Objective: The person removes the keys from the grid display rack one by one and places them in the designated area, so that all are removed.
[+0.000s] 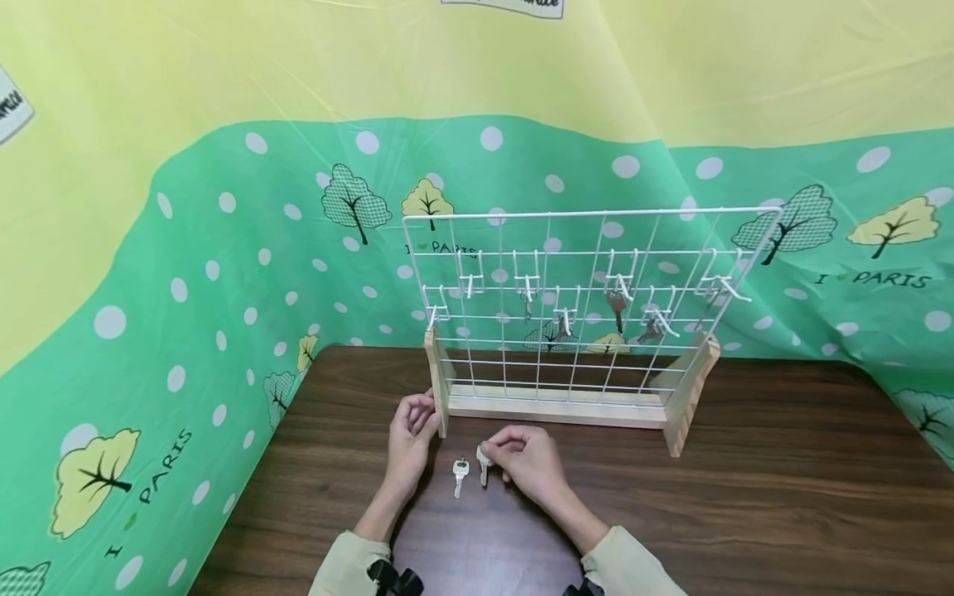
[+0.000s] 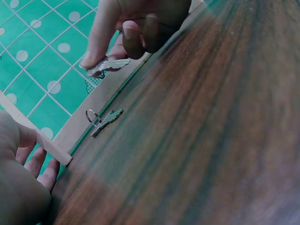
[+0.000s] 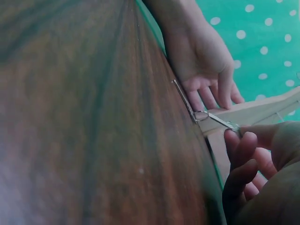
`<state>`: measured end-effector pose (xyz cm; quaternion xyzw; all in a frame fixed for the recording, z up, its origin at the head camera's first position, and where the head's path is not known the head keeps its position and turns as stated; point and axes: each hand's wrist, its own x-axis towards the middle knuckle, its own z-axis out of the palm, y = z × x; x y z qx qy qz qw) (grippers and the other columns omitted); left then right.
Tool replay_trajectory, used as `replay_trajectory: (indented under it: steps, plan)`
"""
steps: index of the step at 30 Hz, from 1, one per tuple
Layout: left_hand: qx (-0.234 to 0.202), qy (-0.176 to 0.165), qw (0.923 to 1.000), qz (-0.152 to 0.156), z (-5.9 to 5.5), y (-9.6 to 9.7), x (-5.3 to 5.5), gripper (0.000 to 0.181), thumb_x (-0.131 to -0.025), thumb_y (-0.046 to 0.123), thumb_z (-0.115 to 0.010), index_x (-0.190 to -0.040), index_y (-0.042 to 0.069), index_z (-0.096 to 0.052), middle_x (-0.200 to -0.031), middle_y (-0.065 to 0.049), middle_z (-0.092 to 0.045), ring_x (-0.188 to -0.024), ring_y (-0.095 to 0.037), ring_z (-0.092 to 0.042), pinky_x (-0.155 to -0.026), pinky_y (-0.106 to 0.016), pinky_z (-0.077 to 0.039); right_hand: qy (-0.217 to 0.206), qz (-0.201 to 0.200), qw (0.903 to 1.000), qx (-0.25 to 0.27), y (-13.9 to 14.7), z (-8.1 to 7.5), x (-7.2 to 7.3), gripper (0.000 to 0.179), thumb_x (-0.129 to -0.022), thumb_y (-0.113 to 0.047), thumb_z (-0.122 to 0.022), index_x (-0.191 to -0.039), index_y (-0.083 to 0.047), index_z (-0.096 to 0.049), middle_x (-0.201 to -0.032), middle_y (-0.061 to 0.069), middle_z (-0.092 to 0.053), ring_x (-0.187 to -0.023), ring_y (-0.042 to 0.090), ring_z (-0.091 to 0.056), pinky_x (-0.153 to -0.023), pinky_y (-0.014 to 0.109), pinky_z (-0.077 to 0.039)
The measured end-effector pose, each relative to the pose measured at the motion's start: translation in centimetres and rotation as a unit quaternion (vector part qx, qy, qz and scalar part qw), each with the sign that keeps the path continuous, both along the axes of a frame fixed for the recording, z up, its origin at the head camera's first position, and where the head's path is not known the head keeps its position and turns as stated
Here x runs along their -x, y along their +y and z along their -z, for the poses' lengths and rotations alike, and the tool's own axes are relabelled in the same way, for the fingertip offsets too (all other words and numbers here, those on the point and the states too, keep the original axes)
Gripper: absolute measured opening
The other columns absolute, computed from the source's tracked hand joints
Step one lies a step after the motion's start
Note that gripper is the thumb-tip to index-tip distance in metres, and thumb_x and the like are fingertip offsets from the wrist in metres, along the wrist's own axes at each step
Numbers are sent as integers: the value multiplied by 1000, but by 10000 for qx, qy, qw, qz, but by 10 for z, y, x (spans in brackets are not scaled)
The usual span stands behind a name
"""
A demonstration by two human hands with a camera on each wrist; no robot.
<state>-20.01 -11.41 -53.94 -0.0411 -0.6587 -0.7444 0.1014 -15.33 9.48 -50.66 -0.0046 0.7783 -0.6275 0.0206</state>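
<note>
My right hand point(image 1: 525, 463) pinches a small silver key point(image 1: 484, 476) between thumb and fingertips, just over the table in front of the rack. Beside it a second silver key point(image 1: 460, 476) lies on the wood; its metal ring point(image 2: 88, 119) shows in the left wrist view. My left hand point(image 1: 410, 439) rests against the outer side of the rack's left wooden end piece point(image 1: 438, 385), its fingers loosely bent. The white wire grid rack point(image 1: 522, 364) carries several white hooks, with a brown key point(image 1: 616, 308) and other keys hanging from some of them.
The dark wooden table point(image 1: 805, 472) runs back to a green and yellow printed cloth point(image 1: 224, 248), which hangs behind and along the left side. At the rack's right stands its other wooden end piece point(image 1: 691, 397), joined to the left one by a pale crossbar point(image 1: 551, 411).
</note>
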Motion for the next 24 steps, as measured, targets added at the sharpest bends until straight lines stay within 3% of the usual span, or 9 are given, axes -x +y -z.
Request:
replay_trajectory:
  steps: [7, 12, 18, 24]
  plan:
    - [-2, 6, 10000, 6, 0, 0, 1, 22, -102, -16, -63, -121, -18, -53, -152, -35, -61, -133, -5, -63, -115, -20, -50, 122, -257, 9990, -330, 0, 3, -1, 9, -92, -8, -88, -86, -7, -82, -69, 5, -76, -46, 6, -58, -46, 18, -43]
    - [0, 22, 10000, -9, 0, 0, 1, 23, -102, -16, -64, -121, -19, -52, -151, -35, -60, -135, -9, -64, -114, -20, -51, 315, -233, 9960, -799, 1, 5, -1, 13, -90, -8, -90, -82, -12, -81, -66, -2, -75, -49, 4, -60, -47, 18, -45]
    - [-63, -61, 10000, 2, -1, 0, 0, 22, -102, -16, -62, -121, -19, -52, -152, -35, -60, -131, -2, -63, -115, -20, -50, 1048, -47, 9812, -1620, 4, 7, -1, 21, -85, -9, -95, -74, -19, -80, -65, -11, -68, -56, -3, -53, -55, 19, -44]
    - [-25, -47, 10000, -17, -1, 0, -1, 22, -102, -16, -62, -121, -19, -52, -152, -35, -60, -135, -9, -63, -115, -20, -50, 1453, -134, 9703, -1929, 4, 12, 0, 25, -83, -9, -95, -72, -22, -78, -65, -15, -67, -58, -6, -52, -56, 18, -45]
